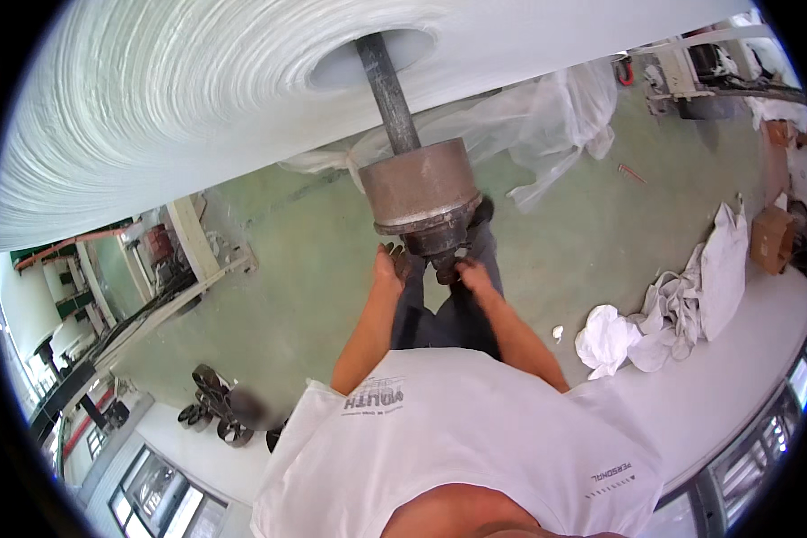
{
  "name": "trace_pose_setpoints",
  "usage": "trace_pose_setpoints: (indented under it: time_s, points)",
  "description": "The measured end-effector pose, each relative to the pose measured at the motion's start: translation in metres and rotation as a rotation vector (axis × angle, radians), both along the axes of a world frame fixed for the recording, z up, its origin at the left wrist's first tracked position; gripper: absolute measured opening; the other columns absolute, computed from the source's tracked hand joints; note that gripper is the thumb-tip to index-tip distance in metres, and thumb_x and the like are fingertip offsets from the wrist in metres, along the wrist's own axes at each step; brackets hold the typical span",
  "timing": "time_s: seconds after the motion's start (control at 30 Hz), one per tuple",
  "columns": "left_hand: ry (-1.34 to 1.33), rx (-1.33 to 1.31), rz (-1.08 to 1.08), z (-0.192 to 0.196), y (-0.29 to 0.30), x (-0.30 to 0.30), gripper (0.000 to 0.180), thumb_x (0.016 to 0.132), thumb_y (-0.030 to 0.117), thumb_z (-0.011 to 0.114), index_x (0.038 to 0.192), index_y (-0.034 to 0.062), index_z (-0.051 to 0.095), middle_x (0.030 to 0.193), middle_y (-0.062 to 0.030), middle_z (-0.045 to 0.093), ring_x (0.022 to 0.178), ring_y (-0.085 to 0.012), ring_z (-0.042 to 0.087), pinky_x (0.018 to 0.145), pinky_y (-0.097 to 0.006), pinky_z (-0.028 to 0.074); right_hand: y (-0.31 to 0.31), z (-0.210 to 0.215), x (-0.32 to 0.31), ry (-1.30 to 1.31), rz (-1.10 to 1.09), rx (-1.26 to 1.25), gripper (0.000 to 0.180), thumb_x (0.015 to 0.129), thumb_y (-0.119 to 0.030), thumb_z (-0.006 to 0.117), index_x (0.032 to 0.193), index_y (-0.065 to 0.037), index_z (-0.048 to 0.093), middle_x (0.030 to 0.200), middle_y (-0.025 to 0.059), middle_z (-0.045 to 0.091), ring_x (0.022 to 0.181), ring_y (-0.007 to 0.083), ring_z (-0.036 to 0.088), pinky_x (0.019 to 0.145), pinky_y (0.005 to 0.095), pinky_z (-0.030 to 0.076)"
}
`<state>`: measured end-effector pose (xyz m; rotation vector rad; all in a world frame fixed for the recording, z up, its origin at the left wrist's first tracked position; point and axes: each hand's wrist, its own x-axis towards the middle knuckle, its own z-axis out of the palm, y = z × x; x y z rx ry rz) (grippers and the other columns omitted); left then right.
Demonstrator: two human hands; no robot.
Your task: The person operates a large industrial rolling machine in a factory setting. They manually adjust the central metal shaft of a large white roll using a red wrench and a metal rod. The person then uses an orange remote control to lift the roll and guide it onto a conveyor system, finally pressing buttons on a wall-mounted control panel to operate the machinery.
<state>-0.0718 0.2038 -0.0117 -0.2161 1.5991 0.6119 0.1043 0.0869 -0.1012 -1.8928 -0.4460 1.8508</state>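
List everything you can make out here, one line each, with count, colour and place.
Roll: one, white, upper left
Bar: one, grey, at the roll's centre
Drum: one, rusty brown, on the bar
End piece: one, dark, below the drum
Plastic sheet: count unclear, clear, upper middle
Hook: one, red, upper right
Cloth heap: count unclear, whitish, right
Box: one, brown, far right
Wheel-like parts: several, black, lower left
Floor: one, green, beneath
Shirt: one, white, bottom
Trousers: one pair, dark, below the drum
Left hand: one, left of the end piece
Right hand: one, at the end piece's right
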Motion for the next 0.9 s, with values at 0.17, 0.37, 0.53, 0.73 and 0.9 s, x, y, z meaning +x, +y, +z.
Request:
trace_pose_setpoints:
  time_s: [0.17,0.37,0.53,0.73,0.9]
  points:
    - [-0.205,0.151,-0.092,-0.031,0.013,0.016,0.057,0.097,0.041,0.027,0.143,0.0080,0.024,0.147,-0.0098,0.028,0.134,-0.0273,0.029,0.109,-0.043,0.025,0.026,0.028,-0.003,-0.283,-0.342,0.210,0.044,0.081,-0.012,0.045,0.120,0.005,0.054,0.117,0.0214,0.058,0.113,0.0299,0.053,0.097,0.0329,0.038]
    - [-0.112,0.120,-0.040,-0.075,0.012,0.010,0.067,0.092,0.053,0.038,0.143,0.0127,0.025,0.146,-0.0100,0.031,0.132,-0.0278,0.032,0.108,-0.044,0.028,0.092,0.054,0.030,-0.259,-0.322,0.412,0.040,0.089,-0.013,0.039,0.120,0.008,0.052,0.121,0.0221,0.056,0.118,0.0308,0.049,0.103,0.0326,0.032]
    - [-0.252,-0.028,-0.038,-0.099,-0.001,0.000,0.072,0.086,0.061,0.044,0.140,0.0148,0.032,0.142,-0.0078,0.037,0.127,-0.0276,0.038,0.103,-0.048,0.034,0.122,0.031,-0.017,-0.170,-1.005,0.109,0.058,0.096,-0.040,0.036,0.127,0.009,0.044,0.129,0.0172,0.050,0.117,0.0265,0.048,0.100,0.0331,0.034]
    - [-0.280,-0.063,0.021,-0.114,0.011,-0.006,0.071,0.086,0.061,0.043,0.138,0.0137,0.035,0.141,-0.0074,0.039,0.126,-0.0281,0.039,0.103,-0.049,0.034,0.138,0.064,-0.024,0.109,-1.188,0.048,0.057,0.097,-0.043,0.031,0.129,0.003,0.043,0.129,0.0130,0.049,0.114,0.0260,0.048,0.101,0.0357,0.034]
    - [-0.263,-0.030,0.019,-0.100,0.057,0.000,0.070,0.086,0.061,0.042,0.137,0.0129,0.037,0.139,-0.0071,0.040,0.126,-0.0285,0.039,0.103,-0.050,0.033,0.190,0.059,-0.013,0.177,-1.157,0.065,0.056,0.097,-0.043,0.032,0.128,0.003,0.045,0.124,0.0125,0.051,0.112,0.0251,0.048,0.100,0.0361,0.035]
